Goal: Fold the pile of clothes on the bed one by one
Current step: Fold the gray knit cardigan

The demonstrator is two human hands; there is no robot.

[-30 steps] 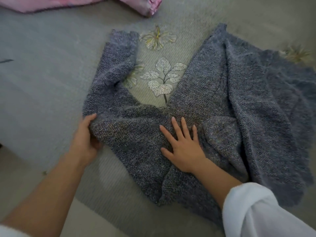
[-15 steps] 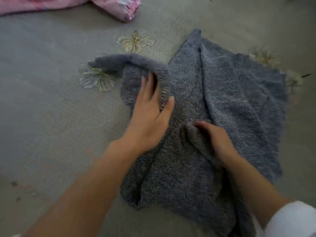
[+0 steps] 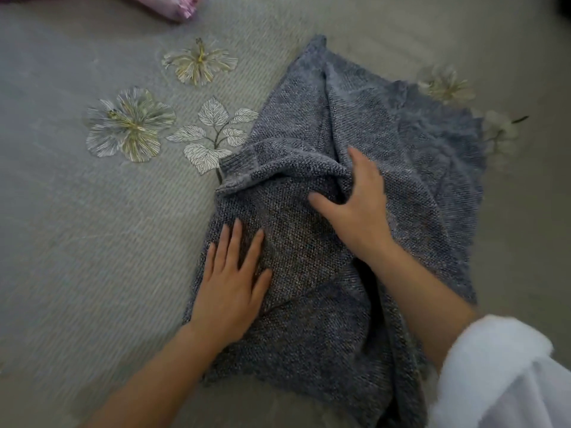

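Note:
A grey-blue knitted sweater [image 3: 364, 125] lies on the bed, its left sleeve folded across the body with the ribbed cuff [image 3: 239, 159] showing at the left edge. My left hand [image 3: 231, 282] rests flat on the sweater's near left side, fingers apart. Further up, my right hand [image 3: 355, 205] presses on the folded sleeve, its fingers curled into a bunched ridge of the knit. A white sleeve covers my right forearm at the lower right.
The grey bedspread [image 3: 92, 242] has embroidered flowers [image 3: 129, 125] and leaves left of the sweater. A pink garment [image 3: 173, 6] lies at the top edge. More flowers [image 3: 445, 84] show beyond the sweater on the right.
My left hand brought the left sleeve over the body, let go and dropped flat onto the near left side. My right hand moved up onto the folded sleeve.

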